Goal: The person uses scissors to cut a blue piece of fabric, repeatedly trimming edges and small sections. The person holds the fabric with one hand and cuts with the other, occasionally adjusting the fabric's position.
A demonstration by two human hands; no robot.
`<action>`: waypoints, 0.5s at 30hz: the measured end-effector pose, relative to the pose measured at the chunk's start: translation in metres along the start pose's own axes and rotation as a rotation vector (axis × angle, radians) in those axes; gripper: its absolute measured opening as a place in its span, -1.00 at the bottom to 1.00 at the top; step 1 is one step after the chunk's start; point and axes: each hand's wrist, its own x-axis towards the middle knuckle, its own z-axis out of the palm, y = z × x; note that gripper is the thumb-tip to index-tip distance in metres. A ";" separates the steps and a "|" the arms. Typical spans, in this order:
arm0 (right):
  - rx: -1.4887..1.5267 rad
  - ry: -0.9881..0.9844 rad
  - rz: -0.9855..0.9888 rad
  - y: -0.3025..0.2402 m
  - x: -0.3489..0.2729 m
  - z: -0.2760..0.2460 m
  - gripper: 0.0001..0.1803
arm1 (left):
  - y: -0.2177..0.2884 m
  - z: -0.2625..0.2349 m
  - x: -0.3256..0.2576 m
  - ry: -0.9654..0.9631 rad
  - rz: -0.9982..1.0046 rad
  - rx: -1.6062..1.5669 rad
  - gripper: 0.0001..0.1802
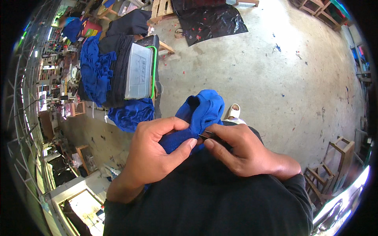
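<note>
A piece of blue cloth, bunched and folded with a dark opening near its top, is held up in front of my body. My left hand pinches its lower edge between thumb and fingers. Close beside that thumb, my right hand grips small thread snips between thumb and forefinger. Their thin, dark points reach to the cloth at the left thumb tip. Most of the snips is hidden inside the right hand.
At the left, a table bears heaps of blue cloth, dark cloth and a clear plastic box with a green rim. Black plastic sheeting lies on the concrete floor. Wooden frames stand at the right.
</note>
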 end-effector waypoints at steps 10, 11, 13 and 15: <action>-0.002 -0.031 0.005 -0.001 0.003 -0.002 -0.86 | 0.004 0.000 0.001 -0.003 0.064 0.078 -0.84; -0.009 -0.023 -0.001 0.000 0.003 -0.002 -0.86 | 0.004 0.000 0.000 0.003 0.064 0.077 -0.84; -0.023 -0.007 -0.013 0.002 0.003 0.000 -0.87 | 0.001 0.000 -0.001 0.015 0.065 0.074 -0.83; -0.021 -0.007 -0.010 0.002 0.004 0.000 -0.87 | 0.001 0.000 -0.001 0.017 0.074 0.092 -0.83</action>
